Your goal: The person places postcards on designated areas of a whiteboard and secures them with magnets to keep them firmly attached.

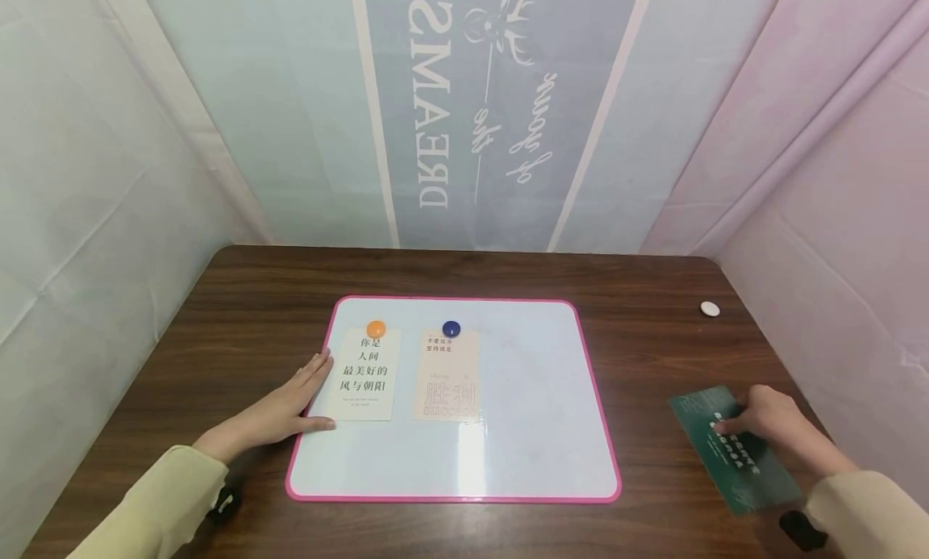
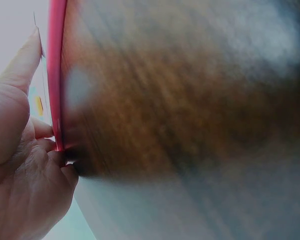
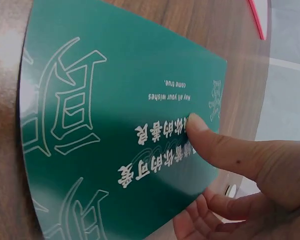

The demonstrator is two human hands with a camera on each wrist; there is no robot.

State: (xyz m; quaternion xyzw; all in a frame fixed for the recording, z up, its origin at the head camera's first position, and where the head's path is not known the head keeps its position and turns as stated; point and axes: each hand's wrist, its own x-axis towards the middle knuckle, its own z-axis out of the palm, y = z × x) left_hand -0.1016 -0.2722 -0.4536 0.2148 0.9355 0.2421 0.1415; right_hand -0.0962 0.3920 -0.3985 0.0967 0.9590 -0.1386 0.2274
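Observation:
My left hand (image 1: pixel 290 399) rests on the left rim of a pink-edged whiteboard (image 1: pixel 537 430), its fingers extended along the edge and its thumb on the white surface. In my right hand (image 1: pixel 772 418) is a dark green card (image 1: pixel 758 480) with white lettering, pinched between thumb and fingers. The right wrist view shows the thumb on the card's printed face (image 3: pixel 115 110), the other fingers behind it. On the board, a cream card (image 1: pixel 368 398) lies under an orange round magnet (image 1: pixel 376 329). Beside it, a pale pink card (image 1: pixel 446 402) has a dark blue magnet (image 1: pixel 452 329) at its top.
A white round magnet (image 1: pixel 710 309) lies on the brown wooden table (image 1: pixel 639 317) at the back right. Printed cloth (image 1: pixel 305 139) hangs behind the table, and pale curtains (image 1: pixel 72 220) flank both sides.

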